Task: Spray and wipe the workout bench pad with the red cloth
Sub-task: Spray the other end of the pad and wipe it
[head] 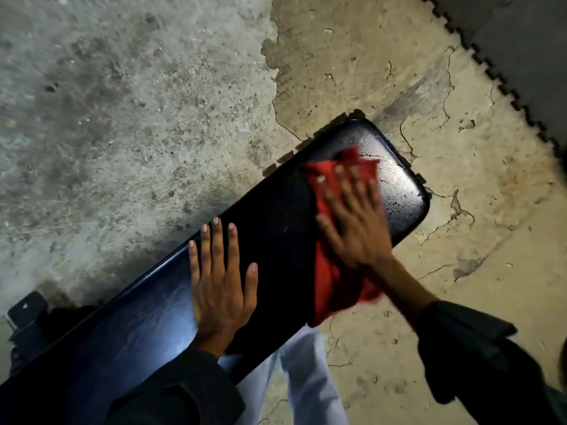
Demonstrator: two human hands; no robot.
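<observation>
From the head view, the right hand (352, 222) presses flat, fingers spread, on the red cloth (329, 271) near the cracked far end of the bench pad (276, 228); the left hand (219, 283) lies open and empty mid-pad. The cloth's loose tail hangs over the pad's near edge, so it could bunch, slip out from under the palm, or snag on the cracks.

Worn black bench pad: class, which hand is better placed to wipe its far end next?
Right hand: it presses the red cloth on the worn black bench pad nearest that end; left hand lies bare.
</observation>
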